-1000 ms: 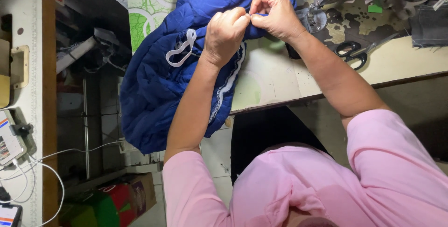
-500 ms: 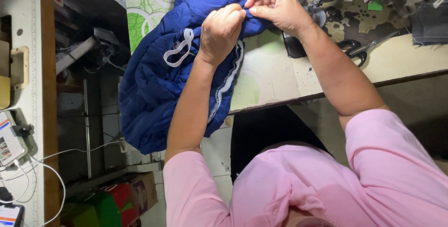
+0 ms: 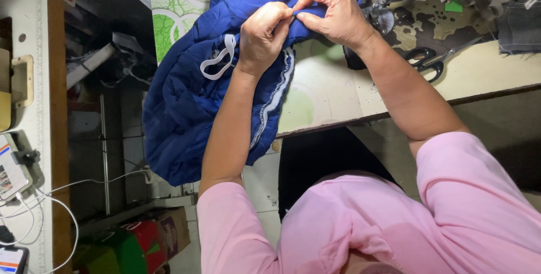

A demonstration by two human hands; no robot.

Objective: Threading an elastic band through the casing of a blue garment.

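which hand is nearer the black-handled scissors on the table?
Right. The right hand pinches the blue quilted garment just beside the scissors. The left hand grips the same fabric farther away, on the right hand's other side.

Black-handled scissors (image 3: 429,61) lie on the pale, stained tabletop (image 3: 349,91), with a folded piece of grey cloth (image 3: 518,26) farther along toward its edge. Off the other side, white cables (image 3: 62,206) trail beside a wooden plank (image 3: 56,110). Low down, a red and green cardboard box (image 3: 141,240) stands on the tiled floor (image 3: 259,186).
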